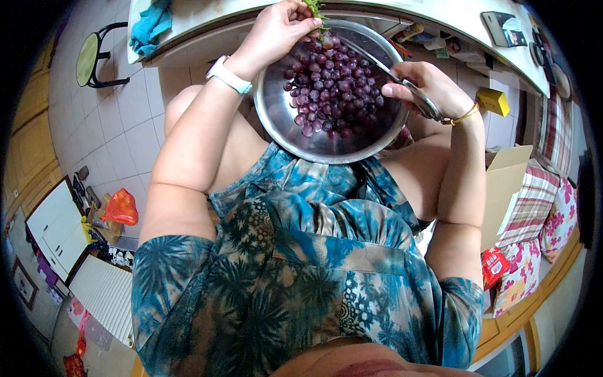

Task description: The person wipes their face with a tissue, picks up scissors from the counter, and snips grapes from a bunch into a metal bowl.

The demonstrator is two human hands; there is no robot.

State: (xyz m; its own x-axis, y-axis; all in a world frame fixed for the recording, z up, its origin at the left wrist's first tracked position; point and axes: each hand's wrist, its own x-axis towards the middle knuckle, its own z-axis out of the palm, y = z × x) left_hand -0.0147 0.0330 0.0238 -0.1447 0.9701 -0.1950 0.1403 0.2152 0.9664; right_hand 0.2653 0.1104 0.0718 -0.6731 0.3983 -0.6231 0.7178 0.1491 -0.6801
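Note:
A metal bowl [276, 119] rests on my lap, holding many loose purple grapes [330, 85]. My left hand [286, 25] is closed around a green grape stem [314, 9] above the bowl's far rim, with a few grapes just below it. In my right hand [427, 91] are scissors [372, 58], held by the handles at the bowl's right rim. Their blades point up and left over the grapes, toward the stem. Whether the blade tips touch the stem I cannot tell.
A white table [207, 16] spans the far side, with a teal cloth [151, 28] at its left and a phone-like device [504, 29] at its right. A stool [90, 60] stands left. To the right are a yellow box [493, 102] and an open cardboard box [504, 188].

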